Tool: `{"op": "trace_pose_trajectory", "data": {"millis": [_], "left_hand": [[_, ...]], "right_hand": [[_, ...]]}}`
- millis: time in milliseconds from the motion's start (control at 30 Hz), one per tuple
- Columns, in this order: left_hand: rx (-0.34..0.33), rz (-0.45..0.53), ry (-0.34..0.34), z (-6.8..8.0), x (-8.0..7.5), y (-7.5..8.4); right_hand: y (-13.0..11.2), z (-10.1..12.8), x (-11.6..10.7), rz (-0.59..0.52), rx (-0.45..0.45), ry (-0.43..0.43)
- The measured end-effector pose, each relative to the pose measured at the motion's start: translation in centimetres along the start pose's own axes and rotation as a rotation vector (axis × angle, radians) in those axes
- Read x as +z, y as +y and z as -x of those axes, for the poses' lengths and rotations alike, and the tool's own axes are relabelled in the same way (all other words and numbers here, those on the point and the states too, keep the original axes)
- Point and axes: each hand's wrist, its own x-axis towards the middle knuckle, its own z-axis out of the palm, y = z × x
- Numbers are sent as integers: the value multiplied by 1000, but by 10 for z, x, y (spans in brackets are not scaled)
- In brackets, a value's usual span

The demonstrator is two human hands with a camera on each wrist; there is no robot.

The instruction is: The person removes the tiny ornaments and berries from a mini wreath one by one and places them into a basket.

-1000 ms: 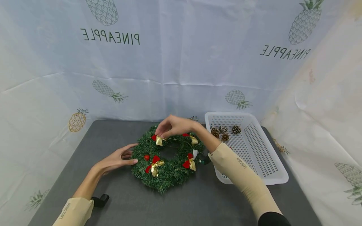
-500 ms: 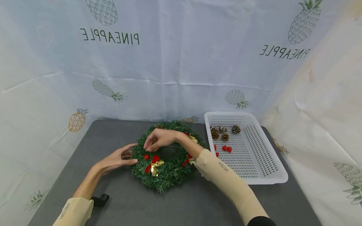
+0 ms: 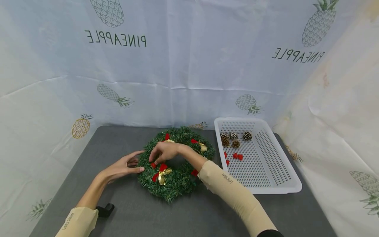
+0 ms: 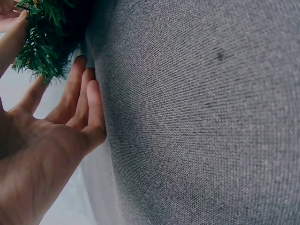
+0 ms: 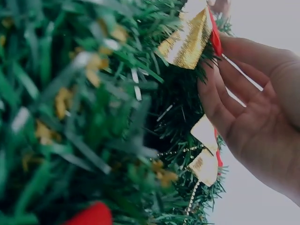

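Observation:
A green Christmas wreath (image 3: 177, 187) lies on the grey table, trimmed with red and gold bows (image 3: 163, 174). My left hand (image 3: 122, 168) rests at its left edge, with the thumb and index finger spread against the needles. In the left wrist view the other fingers of that hand lie loosely below the wreath. At the wreath's left side my right hand (image 3: 164, 152) reaches down and pinches a small red berry ornament (image 3: 153, 165), partly covered by the fingertips. Gold ribbon (image 5: 190, 40) shows close to the right hand in the right wrist view.
A white perforated basket (image 3: 275, 164) stands to the right of the wreath. Inside it are several pinecones (image 3: 247, 136) and several red berry ornaments (image 3: 240, 157). A pineapple-print cloth (image 3: 189, 65) hangs behind the table.
My right hand has left the gold bow at the wreath's far side and come nearer, down to the red berry ornament. The left hand has stayed in place.

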Motion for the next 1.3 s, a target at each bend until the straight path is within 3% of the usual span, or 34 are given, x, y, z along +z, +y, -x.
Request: {"op": "trace_pose_trajectory", "data": {"millis": [100, 467, 767, 1300], "left_hand": [[0, -3, 0, 0, 0, -1], [13, -6, 4, -1, 0, -3], [10, 1, 1, -1, 0, -3], [-5, 1, -1, -1, 0, -1]], "right_hand": [[0, -2, 4, 65, 1, -1], [-9, -3, 9, 77, 54, -12], [-10, -3, 10, 179, 21, 37], [-15, 9, -6, 124, -66, 81]]}}
